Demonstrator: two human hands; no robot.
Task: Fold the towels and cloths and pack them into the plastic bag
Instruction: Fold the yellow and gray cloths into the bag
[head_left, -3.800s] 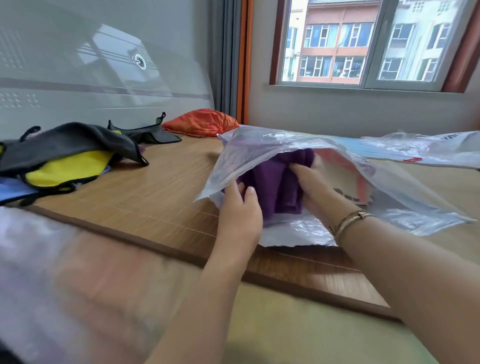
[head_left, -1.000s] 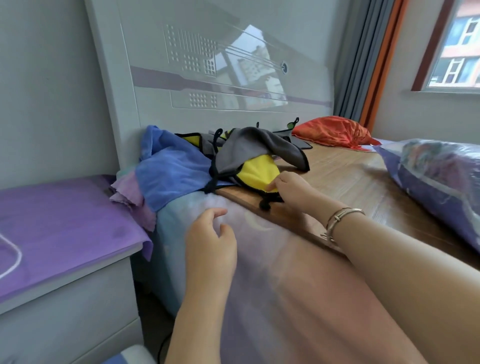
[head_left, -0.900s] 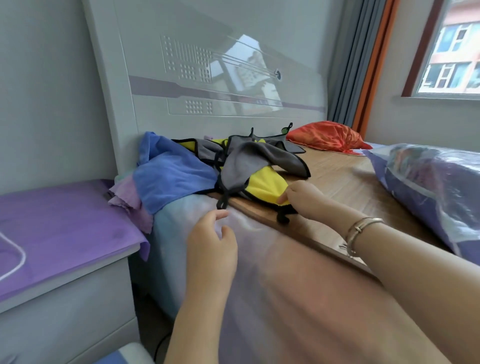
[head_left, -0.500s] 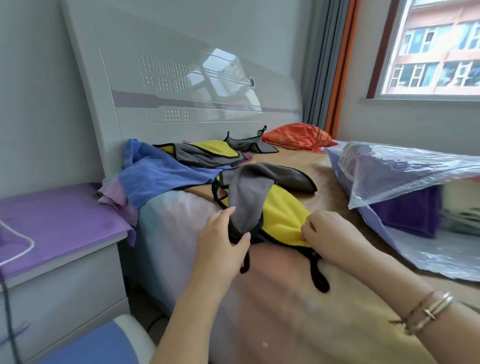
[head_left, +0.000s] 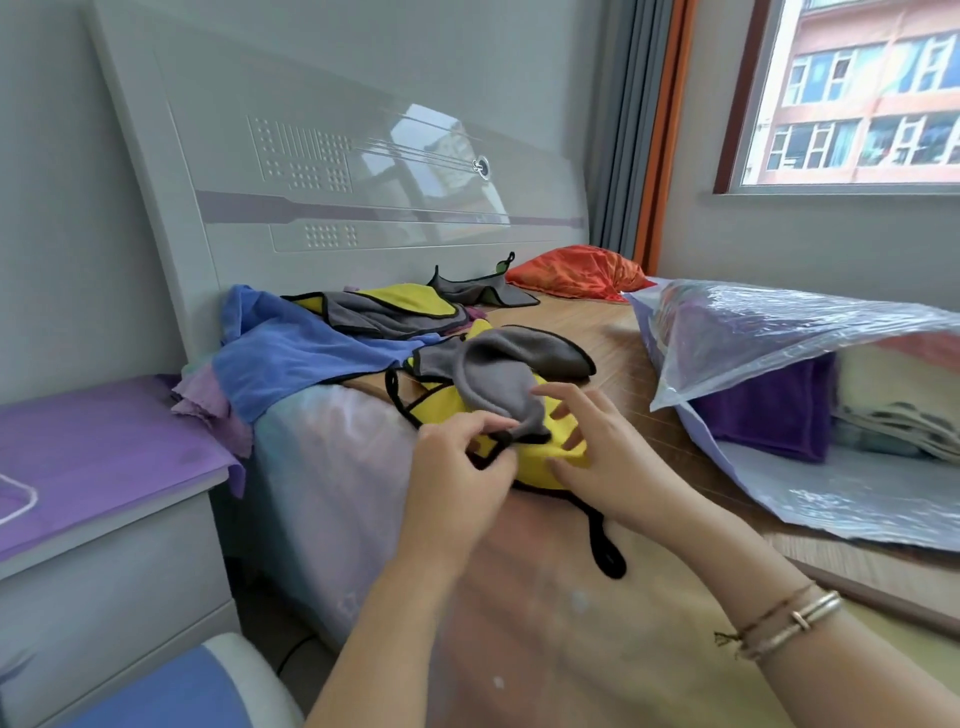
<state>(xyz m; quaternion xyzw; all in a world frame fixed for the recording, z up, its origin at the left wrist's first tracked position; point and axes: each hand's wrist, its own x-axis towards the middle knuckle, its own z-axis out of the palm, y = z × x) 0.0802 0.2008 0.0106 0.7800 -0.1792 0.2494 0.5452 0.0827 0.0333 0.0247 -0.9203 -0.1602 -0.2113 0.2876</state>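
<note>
Left hand pinching the yellow-and-grey cloth, right hand flat at its 3 o'clock — she'd best spread it square before folding.

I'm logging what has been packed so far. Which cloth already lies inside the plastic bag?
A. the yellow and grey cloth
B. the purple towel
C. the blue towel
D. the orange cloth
B: the purple towel lies folded under the clear flap of the plastic bag; both hands are busy with another cloth outside it.
</note>
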